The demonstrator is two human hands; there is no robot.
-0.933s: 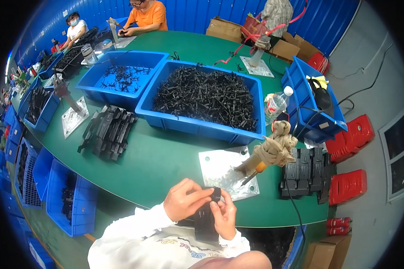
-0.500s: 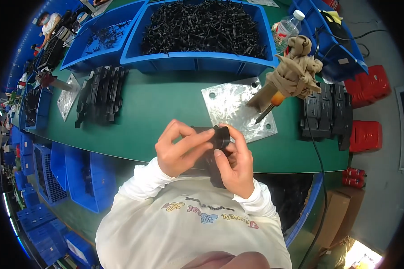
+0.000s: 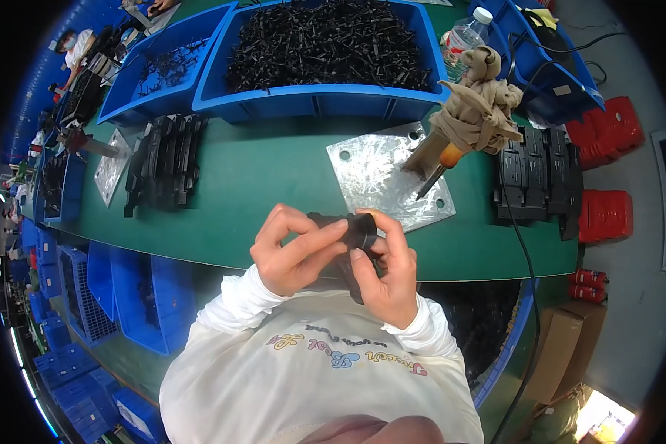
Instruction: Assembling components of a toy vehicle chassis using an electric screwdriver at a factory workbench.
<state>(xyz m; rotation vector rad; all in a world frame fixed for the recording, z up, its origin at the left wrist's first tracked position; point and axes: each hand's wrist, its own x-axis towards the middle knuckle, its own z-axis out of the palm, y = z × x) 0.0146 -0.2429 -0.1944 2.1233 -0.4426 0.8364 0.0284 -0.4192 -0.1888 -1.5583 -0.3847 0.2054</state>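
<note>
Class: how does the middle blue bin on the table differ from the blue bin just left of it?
The middle bin is heaped with small black parts; the left bin holds only a scatter, its blue floor showing. The middle bin stands beside the clear bottle; the left bin is farther from it. Both are blue and open-topped.

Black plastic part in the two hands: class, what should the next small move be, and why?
Probably a gentle press with the left hand on the black plastic part: its fingertips are at the part's upper end, while the right hand appears to brace that end between thumb and forefinger. What the left fingertips pinch, if anything, is hidden.
</note>
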